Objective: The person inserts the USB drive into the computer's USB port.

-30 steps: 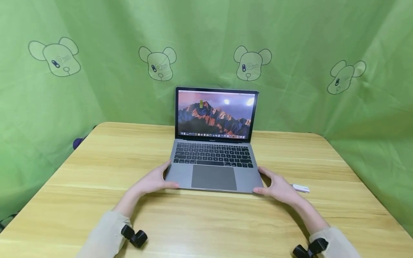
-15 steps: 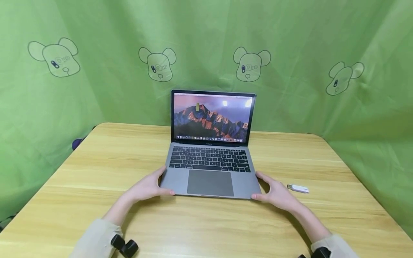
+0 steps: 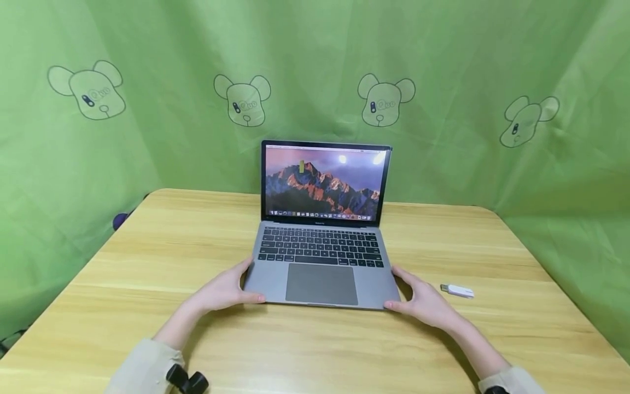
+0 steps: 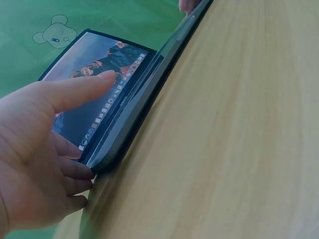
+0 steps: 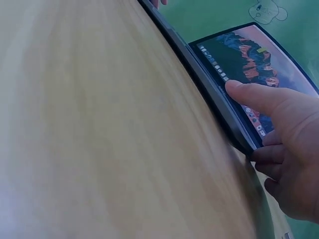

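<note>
The laptop (image 3: 321, 232) lies a little closer to the person and slightly further toward nine o'clock than it did a second ago; over the last half-second it has hardly shifted. It now rests near the middle of the table (image 3: 315, 350), its screen (image 3: 322, 183) raised and lit at the twelve o'clock side, in front of the green curtain (image 3: 315, 33). Taking the laptop as the dial's centre, the left hand (image 3: 221, 290) sits at eight o'clock and the right hand (image 3: 425, 302) at four. Both clasp a front corner: each thumb reaches the front edge and the fingers bear against the side. The wrist views show fingertips curled against the corners; whether they tuck under the base cannot be told, nor how hard they press. With the right hand drawn in, the white stick (image 3: 460, 291), probably a USB drive, shows whole, between two and three o'clock from that hand and apart from it; a second ago the hand hid part of it, though the stick itself looks unmoved. All this suggests a small, two-handed adjustment of the laptop's place that is nearly settled, with the grip not yet released.
</note>
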`<control>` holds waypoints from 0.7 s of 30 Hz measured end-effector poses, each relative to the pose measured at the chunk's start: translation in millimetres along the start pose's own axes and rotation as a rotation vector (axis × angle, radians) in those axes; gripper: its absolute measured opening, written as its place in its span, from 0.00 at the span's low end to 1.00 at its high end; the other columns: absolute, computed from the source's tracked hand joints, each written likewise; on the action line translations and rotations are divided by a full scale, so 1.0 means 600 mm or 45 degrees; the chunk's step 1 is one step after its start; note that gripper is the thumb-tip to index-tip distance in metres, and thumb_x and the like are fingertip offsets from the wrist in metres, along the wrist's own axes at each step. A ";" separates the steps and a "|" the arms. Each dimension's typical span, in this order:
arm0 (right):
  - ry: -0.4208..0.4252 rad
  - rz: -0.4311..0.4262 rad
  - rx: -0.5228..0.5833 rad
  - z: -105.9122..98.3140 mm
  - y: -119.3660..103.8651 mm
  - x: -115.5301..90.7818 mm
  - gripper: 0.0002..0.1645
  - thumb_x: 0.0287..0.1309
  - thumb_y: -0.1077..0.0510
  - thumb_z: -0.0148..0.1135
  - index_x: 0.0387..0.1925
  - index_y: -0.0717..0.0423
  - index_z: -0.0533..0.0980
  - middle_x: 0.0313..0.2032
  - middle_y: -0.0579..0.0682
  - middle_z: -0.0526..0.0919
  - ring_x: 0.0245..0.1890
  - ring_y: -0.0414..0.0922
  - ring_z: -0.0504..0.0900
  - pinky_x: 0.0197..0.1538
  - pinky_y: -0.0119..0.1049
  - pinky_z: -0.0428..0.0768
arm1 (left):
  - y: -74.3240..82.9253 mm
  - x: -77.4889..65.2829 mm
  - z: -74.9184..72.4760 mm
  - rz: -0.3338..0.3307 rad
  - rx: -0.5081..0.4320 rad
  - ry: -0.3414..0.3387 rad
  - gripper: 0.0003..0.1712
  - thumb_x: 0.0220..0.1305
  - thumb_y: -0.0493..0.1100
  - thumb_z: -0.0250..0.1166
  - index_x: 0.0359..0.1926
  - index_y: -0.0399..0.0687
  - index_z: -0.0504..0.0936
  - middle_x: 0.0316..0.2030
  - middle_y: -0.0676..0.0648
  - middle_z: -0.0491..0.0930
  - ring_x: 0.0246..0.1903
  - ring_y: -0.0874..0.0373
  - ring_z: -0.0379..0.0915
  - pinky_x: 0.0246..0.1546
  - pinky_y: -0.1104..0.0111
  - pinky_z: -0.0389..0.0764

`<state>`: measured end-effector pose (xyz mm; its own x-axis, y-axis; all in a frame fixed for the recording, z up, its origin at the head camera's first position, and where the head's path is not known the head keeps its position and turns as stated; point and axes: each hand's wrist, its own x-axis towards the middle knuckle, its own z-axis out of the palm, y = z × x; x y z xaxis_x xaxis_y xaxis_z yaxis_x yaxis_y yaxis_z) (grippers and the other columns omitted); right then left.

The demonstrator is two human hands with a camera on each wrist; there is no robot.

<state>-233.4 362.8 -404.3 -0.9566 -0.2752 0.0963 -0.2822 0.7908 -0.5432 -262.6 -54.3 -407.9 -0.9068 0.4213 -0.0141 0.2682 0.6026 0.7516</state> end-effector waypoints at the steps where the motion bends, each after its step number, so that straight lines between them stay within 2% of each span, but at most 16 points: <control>1: -0.001 -0.005 -0.002 -0.001 0.000 0.000 0.56 0.46 0.40 0.68 0.64 0.72 0.57 0.62 0.69 0.62 0.62 0.66 0.59 0.61 0.60 0.59 | 0.000 0.000 0.000 -0.004 0.002 0.000 0.62 0.45 0.56 0.72 0.68 0.26 0.46 0.66 0.29 0.52 0.65 0.38 0.50 0.64 0.49 0.55; 7: -0.026 -0.008 -0.004 -0.002 0.003 -0.001 0.55 0.48 0.40 0.66 0.65 0.71 0.55 0.63 0.69 0.60 0.63 0.66 0.57 0.62 0.61 0.58 | 0.003 0.000 -0.002 -0.023 0.007 -0.006 0.61 0.46 0.55 0.72 0.68 0.28 0.46 0.66 0.30 0.53 0.65 0.38 0.51 0.63 0.49 0.56; 13: -0.040 -0.028 0.017 -0.002 0.014 -0.002 0.55 0.50 0.40 0.66 0.66 0.71 0.54 0.64 0.68 0.59 0.63 0.66 0.56 0.62 0.61 0.57 | 0.007 0.002 0.000 0.022 0.028 0.004 0.60 0.47 0.55 0.72 0.68 0.27 0.48 0.66 0.29 0.53 0.64 0.37 0.51 0.64 0.49 0.55; 21: 0.002 -0.036 0.091 -0.031 0.029 -0.003 0.48 0.56 0.48 0.62 0.66 0.70 0.52 0.63 0.68 0.61 0.63 0.66 0.56 0.60 0.64 0.56 | 0.014 0.007 0.002 0.009 0.193 0.072 0.55 0.49 0.59 0.69 0.66 0.29 0.55 0.63 0.30 0.60 0.62 0.37 0.55 0.62 0.47 0.57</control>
<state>-238.1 387.2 -398.3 -0.9484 -0.2961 0.1135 -0.3031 0.7416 -0.5984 -263.8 -46.7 -402.4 -0.9205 0.3895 0.0314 0.3168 0.6968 0.6435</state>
